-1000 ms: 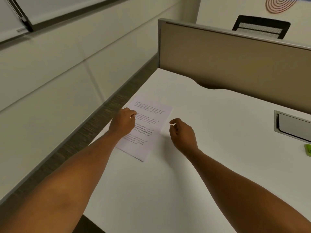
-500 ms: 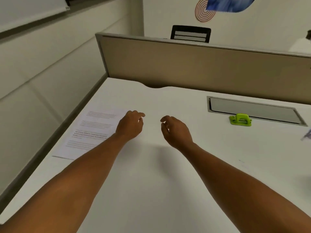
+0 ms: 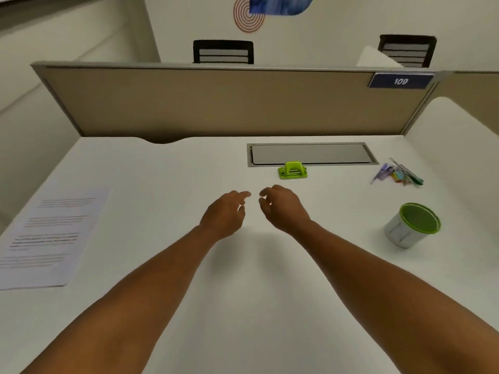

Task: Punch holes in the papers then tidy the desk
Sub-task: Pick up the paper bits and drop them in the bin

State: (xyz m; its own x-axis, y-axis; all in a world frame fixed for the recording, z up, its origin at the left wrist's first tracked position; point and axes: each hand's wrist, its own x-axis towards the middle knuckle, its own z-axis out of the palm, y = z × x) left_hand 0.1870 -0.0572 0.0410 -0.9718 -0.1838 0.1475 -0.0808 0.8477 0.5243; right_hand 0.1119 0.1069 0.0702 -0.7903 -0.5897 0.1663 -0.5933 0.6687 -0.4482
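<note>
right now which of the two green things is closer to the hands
The green hole punch, just beyond the right hand; the green-rimmed cup stands farther right.

A white surface (image 3: 167, 168) fills the lower view, with a grey rectangular cable hatch (image 3: 310, 153) set into it beyond the fingers. A beige partition panel (image 3: 216, 103) stands along its far edge, carrying a blue plate (image 3: 401, 81) numbered 109 at upper right. Behind it, two black chair backs (image 3: 223, 52) rise against a pale wall bearing a red spiral decal (image 3: 247, 16).
</note>
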